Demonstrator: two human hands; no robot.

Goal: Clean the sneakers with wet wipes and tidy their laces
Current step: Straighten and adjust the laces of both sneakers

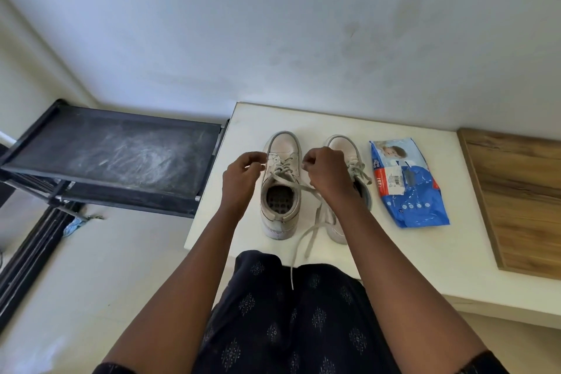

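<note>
On a white tabletop (pixel 425 258), an off-white low-top left sneaker (pixel 280 191) and its matching right sneaker (pixel 341 146), side by side, toes toward 12 o'clock, heels toward 6. Left hand (pixel 241 179) at 9 o'clock of the left sneaker, fingers curled, fingertips pinching the pale grey flat lace (pixel 283 166) beside the upper eyelets. Right hand (pixel 326 174) between the two shoes and over the right sneaker's tongue, clenched, thumb and forefinger nipping the lace at 3 o'clock of the left sneaker. Loose lace ends trailing toward 6 o'clock, past the table edge onto a dark patterned garment (pixel 288 328). Blue-and-white soft plastic wet-wipes pack (pixel 408 188) flat on the tabletop at 3 o'clock of the right sneaker, just beside it, untouched. Brown wood-grain board (pixel 522 200) farther toward 3 o'clock. Black metal shoe rack (pixel 115 149) with a dusty top shelf at 9 o'clock, beside the table.
</note>
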